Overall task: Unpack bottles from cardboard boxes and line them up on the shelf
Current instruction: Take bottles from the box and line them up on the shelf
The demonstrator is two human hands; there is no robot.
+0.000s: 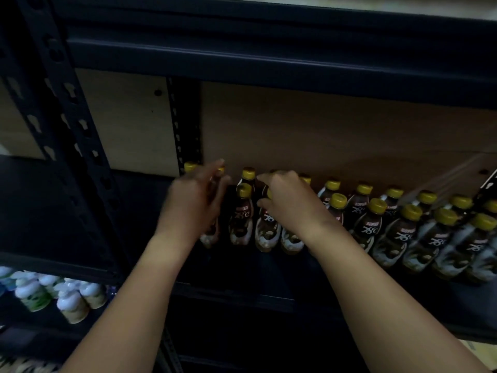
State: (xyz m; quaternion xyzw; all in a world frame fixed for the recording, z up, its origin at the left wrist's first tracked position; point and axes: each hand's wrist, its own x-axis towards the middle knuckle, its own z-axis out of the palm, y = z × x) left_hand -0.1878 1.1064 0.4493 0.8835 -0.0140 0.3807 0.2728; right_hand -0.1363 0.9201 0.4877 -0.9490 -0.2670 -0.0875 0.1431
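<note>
Dark coffee bottles with yellow caps [376, 227] stand in two rows along a dark metal shelf [242, 278]. My left hand [193, 197] is at the left end of the rows, blurred, its fingers wrapped around a front-row bottle [209, 238] whose base shows below the wrist. My right hand [290, 200] grips the top of another front-row bottle [266, 232], with its fingers over the cap. A free bottle [243, 216] stands between the two hands. One yellow cap [190, 166] shows at the far left of the back row.
A brown board [336, 130] backs the shelf. A perforated black upright [70, 125] stands on the left and a shelf beam [269, 52] runs overhead. Small white bottles [53, 294] fill a lower shelf at bottom left.
</note>
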